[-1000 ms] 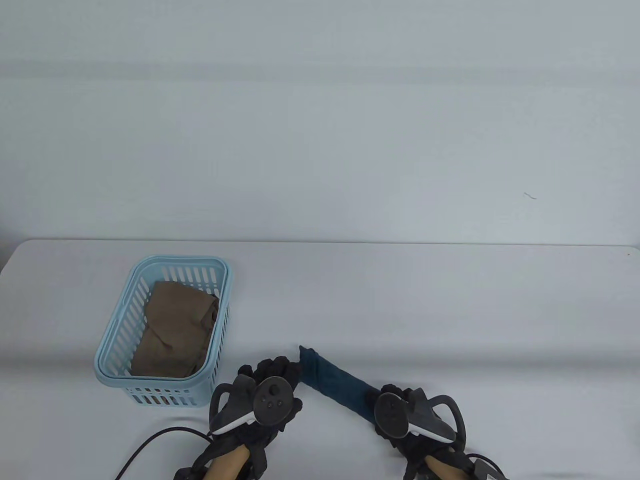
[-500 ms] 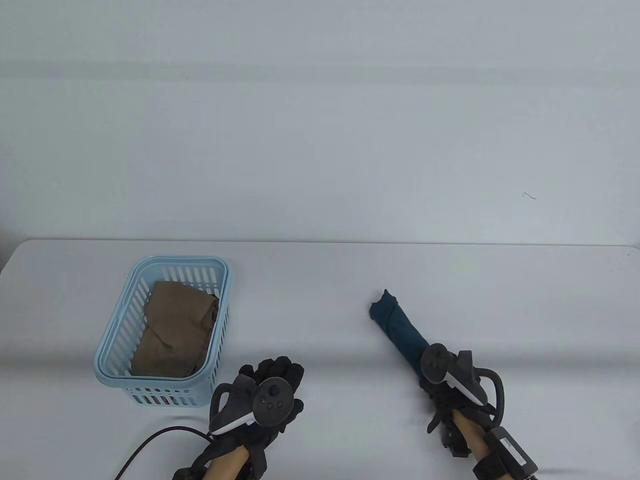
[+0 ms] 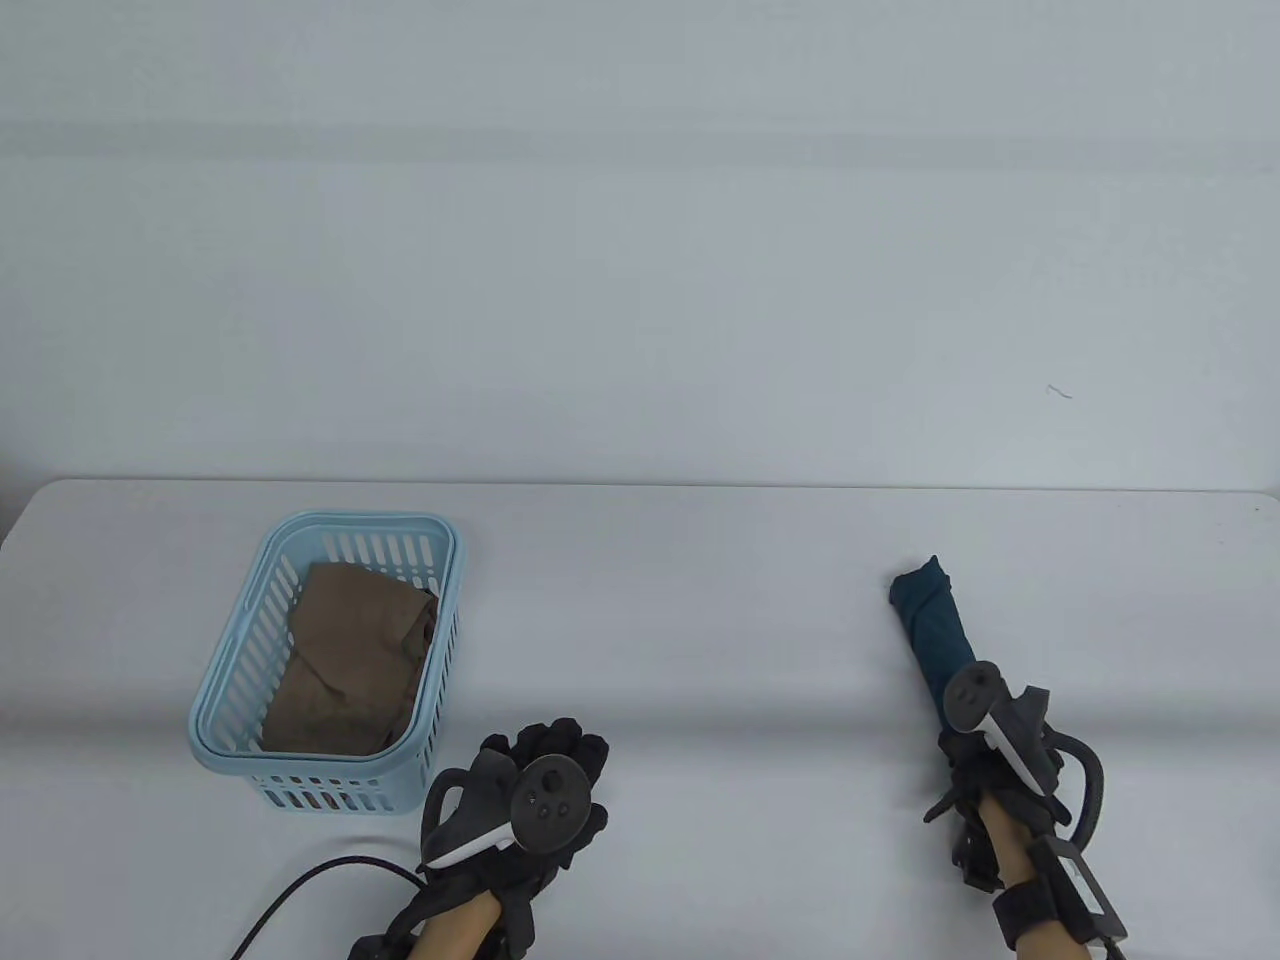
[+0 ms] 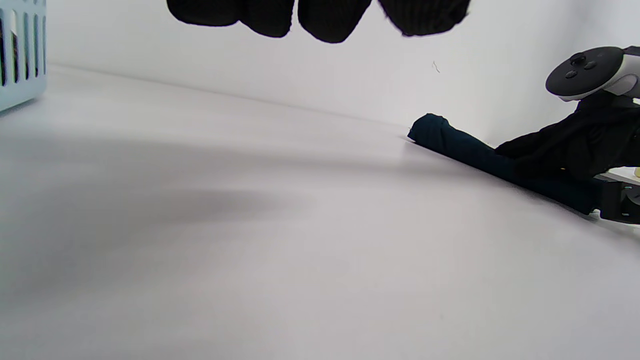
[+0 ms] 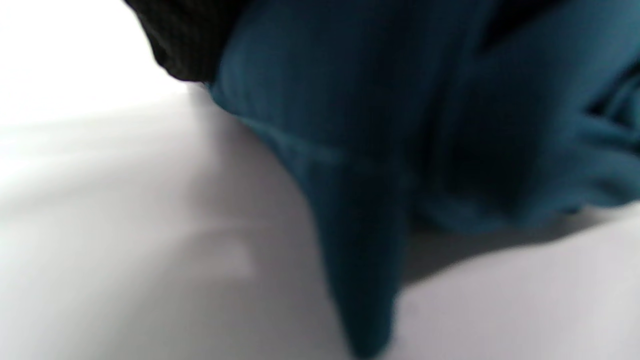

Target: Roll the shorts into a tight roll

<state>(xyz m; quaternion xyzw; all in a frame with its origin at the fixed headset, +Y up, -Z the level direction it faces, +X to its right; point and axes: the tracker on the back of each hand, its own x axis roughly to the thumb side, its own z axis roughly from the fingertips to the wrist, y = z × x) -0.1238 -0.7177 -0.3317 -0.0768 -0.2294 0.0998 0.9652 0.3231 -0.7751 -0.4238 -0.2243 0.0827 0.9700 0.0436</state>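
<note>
My right hand (image 3: 985, 765) has swung the rolled shorts (image 3: 932, 622) from six o'clock out to four o'clock and grips their near end. My left hand (image 3: 535, 800) rests empty, fingers loosely curled; the roll looks finished.

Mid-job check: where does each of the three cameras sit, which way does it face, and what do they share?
Table view: above the front edge, facing table and wall; shows left hand, right hand, blue basket.
Left wrist view: low on the left wrist, facing right across the table; fingertips at top.
Right wrist view: right wrist, close and blurred; glove at top.
Shared: all three show the rolled teal shorts.
</note>
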